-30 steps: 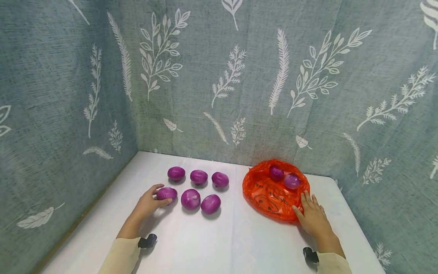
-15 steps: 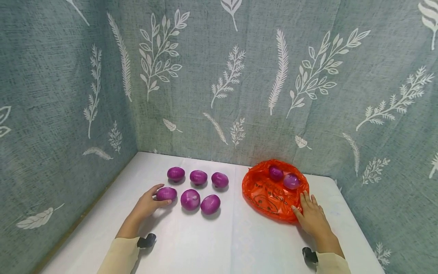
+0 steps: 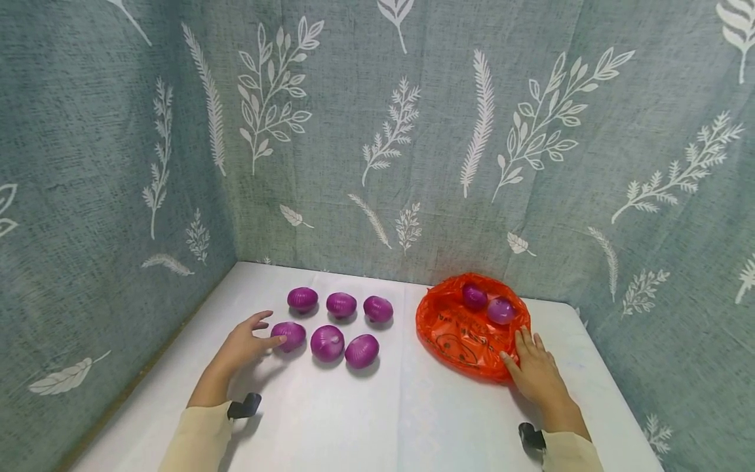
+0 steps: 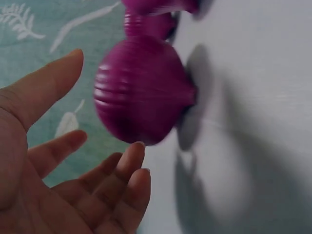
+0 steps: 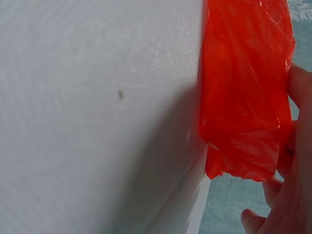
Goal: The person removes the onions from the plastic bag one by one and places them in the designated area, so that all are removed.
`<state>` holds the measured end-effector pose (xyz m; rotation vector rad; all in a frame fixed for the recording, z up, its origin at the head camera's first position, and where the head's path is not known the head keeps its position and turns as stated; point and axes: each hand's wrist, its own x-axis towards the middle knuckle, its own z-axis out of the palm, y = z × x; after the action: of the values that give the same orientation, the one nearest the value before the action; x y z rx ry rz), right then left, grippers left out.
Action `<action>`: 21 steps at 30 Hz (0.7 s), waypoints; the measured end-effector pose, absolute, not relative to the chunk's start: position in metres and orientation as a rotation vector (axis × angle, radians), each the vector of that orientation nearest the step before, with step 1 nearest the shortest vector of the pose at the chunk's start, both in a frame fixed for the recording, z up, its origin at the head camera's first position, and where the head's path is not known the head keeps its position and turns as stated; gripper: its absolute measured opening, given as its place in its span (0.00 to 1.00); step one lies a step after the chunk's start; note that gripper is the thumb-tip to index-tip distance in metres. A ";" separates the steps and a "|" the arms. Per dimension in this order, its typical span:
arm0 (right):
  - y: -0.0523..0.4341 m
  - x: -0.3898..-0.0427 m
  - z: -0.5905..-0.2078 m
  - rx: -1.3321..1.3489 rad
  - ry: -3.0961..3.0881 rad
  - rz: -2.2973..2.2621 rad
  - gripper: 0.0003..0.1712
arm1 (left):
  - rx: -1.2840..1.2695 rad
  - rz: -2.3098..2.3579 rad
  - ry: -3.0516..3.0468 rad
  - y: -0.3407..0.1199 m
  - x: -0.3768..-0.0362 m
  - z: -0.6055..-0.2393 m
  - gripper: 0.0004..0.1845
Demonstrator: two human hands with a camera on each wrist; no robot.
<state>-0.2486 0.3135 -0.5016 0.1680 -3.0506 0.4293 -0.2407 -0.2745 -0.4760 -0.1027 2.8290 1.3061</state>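
A purple onion [image 3: 288, 336] sits at the near left of the group on the white table. My left hand [image 3: 240, 347] is beside it, thumb and fingers spread and gripping nothing. In the left wrist view that onion [image 4: 141, 90] stands on the table, with the loosely bent fingers [image 4: 134, 195] just short of it or barely touching. My right hand [image 3: 538, 370] rests on the right rim of a red plastic bag [image 3: 454, 334], fingers extended. Two purple onions [image 3: 501, 311] lie inside the bag at its back. The right wrist view shows the bag's side [image 5: 243, 97] against my thumb.
Several more purple onions stand in two rows, among them a front middle onion [image 3: 327, 343] and a back right onion [image 3: 378, 309]. Leaf-patterned green cloth [image 3: 354, 131] hangs behind and at both sides of the white table [image 3: 330, 419].
My left hand has let go of the near left onion and drawn back slightly to the left, its fingers spreading. The right hand stays on the bag's rim.
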 end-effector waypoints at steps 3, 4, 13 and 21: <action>0.314 -0.249 -0.502 0.164 -3.048 0.419 0.48 | -0.075 1.291 2.848 -0.275 -0.243 -0.469 0.47; 0.314 -0.249 -0.502 0.164 -3.048 0.420 0.48 | -0.063 1.286 2.857 -0.274 -0.245 -0.467 0.46; 0.313 -0.248 -0.501 0.171 -3.057 0.445 0.48 | -0.075 1.322 2.857 -0.263 -0.258 -0.452 0.42; 0.312 -0.248 -0.500 0.173 -3.061 0.455 0.47 | -0.033 1.408 2.804 -0.250 -0.268 -0.443 0.46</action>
<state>-0.2482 0.3123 -0.5001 0.1734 -3.0609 0.4554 -0.2683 -0.2495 -0.4431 -0.0327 2.8038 1.4078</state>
